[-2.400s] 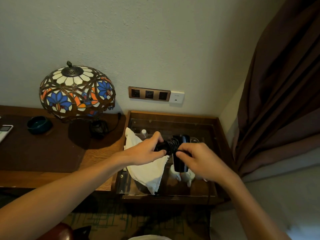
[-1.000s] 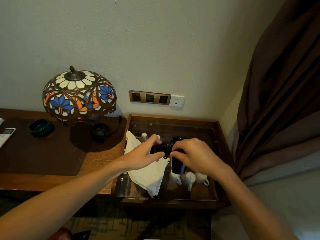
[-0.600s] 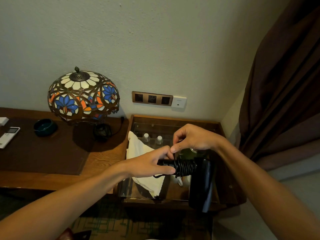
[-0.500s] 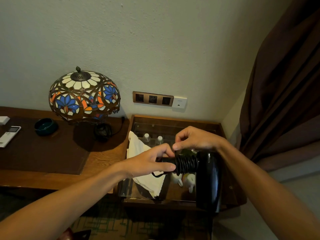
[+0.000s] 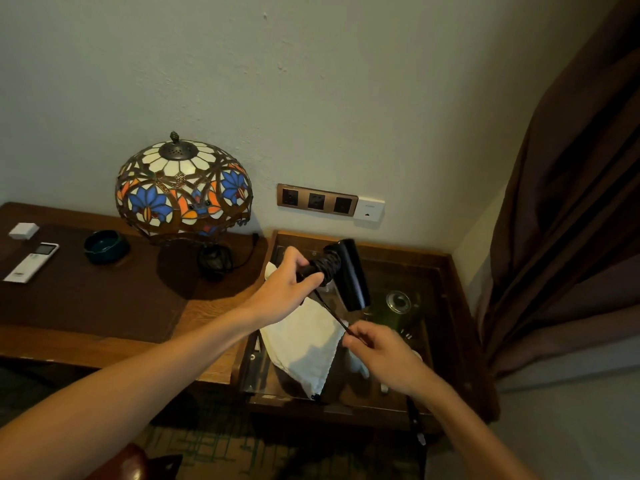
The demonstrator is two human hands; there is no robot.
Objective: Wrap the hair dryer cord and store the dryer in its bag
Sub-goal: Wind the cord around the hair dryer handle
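Mostly wrapped: cord [image 5: 331,311] coiled round handle of hair dryer [image 5: 349,273], short tail left. Left hand [image 5: 284,291] grips handle above near table; right hand [image 5: 375,351] pinches taut tail. White bag [image 5: 304,348] lies below hands, unfilled; bagging remains.

The left hand [image 5: 284,289] grips the hair dryer [image 5: 349,275] by its cord-wound handle, held in the air. Below the grip lies the white bag [image 5: 304,348] on the glass-topped side table [image 5: 446,282]. Left of the grip the stained-glass lamp [image 5: 183,188] stands close. Beyond it the wall [image 5: 311,81] closes the way. Right of it, above the glass, the air is open up to the curtain [image 5: 571,202].
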